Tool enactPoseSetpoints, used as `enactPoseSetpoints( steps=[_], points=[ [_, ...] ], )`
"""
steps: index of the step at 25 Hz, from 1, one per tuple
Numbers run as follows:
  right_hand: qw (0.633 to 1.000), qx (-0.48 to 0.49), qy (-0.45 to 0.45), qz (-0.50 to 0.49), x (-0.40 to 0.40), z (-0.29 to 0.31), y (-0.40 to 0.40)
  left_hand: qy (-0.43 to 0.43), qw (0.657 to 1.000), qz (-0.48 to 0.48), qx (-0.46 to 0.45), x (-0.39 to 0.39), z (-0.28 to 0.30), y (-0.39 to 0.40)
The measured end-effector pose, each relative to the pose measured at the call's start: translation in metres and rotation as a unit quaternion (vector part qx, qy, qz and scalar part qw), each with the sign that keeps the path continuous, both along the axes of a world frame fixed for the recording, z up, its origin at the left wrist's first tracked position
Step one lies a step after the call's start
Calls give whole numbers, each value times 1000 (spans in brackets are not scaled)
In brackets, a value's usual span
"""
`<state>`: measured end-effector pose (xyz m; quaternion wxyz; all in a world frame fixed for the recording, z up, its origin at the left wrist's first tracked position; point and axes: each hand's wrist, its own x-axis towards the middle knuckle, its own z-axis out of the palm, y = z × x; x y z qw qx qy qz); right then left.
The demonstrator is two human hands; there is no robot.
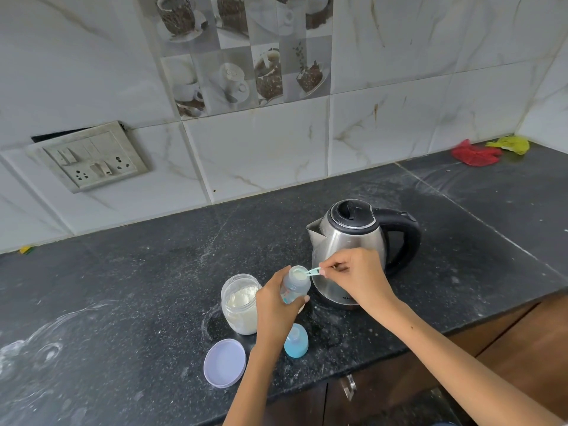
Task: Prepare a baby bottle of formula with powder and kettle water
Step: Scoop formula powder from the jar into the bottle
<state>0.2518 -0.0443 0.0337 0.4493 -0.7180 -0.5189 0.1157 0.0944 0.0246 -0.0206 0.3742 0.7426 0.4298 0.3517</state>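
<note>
The person is in the middle of making the bottle. The left hand (276, 305) is wrapped around the baby bottle (295, 284) and holds it a little tilted, up off the dark counter (123, 290). The bottle sits just in front of the kettle (347, 241). The right hand (356, 275) pinches the end of a small green scoop (312, 272). The bowl of the scoop is right at the open mouth of the bottle, and white powder shows there.

So the powder step looks like it is going on now. The powder jar (241, 302) is open and stands just left of the bottle, with lots of white powder inside. Its round lid (225, 362) lies flat on the counter, nearer to the person. The blue bottle cap (295, 339) is off too and stands by the left wrist.

There is more to do. The kettle is upright with its lid closed, and no one is touching it. It is hard to tell if any water is in the bottle yet. The water likely has to be poured, then the blue cap put on, and the bottle shaken.
</note>
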Motion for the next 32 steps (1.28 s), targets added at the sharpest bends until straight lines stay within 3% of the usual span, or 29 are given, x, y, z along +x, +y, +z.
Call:
enactPoseSetpoints(
  steps=[2,5,7,13,17,20,27,32],
  points=[
    [997,23,-71,25,-1,-1,-2,-4,1000,-3,-1,0,1,0],
    [962,61,-246,100,-3,-10,-7,-7,1000,-2,0,0,1,0],
    [950,85,-283,102,0,-15,-8,-4,1000,-2,5,-1,1,-1],
    [953,87,-269,110,1,-13,-8,-8,1000,-4,8,-2,5,0],
    [997,26,-68,30,1,4,-7,3,1000,-7,0,-3,3,1],
    [1000,0,4,23,2,14,-5,2,1000,-5,-7,-4,1,1],
    [995,-11,-60,81,-2,17,-4,-1,1000,4,0,-4,2,2],
    [960,50,-230,154,1,3,-7,-6,1000,-3,7,-4,5,1]
  ],
)
